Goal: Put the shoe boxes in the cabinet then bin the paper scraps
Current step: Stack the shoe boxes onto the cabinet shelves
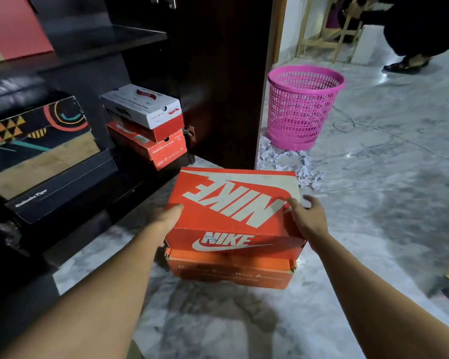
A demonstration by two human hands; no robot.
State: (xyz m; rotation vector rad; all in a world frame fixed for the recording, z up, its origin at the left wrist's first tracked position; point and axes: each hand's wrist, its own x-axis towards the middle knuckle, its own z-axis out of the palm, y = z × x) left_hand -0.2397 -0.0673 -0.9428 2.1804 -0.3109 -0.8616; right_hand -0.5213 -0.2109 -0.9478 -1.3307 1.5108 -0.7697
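- The left hand (166, 218) grips the left edge of a Nike box (233, 200), thumb on the lid.
- The right hand (307, 216) holds the right edge, thumb on the lid and fingers fairly straight along the side.
- This orange-red box reads "NIKE" in big white letters on the lid and again, with a swoosh, on the front.
- It sits on a second orange box (231, 273) on the marble floor (373, 203); that box's pale writing is too faint to read.
- In the dark cabinet (218, 73) lies a black box (62, 187) marked "Onitsuka Tiger" under one patterned box (36, 141).
- Beside them, a white box (140, 104) tops a red stack (163, 149) labelled "PERFORMANCE".
- Crumpled paper scraps (283, 161) lie around one pink basket (305, 107).
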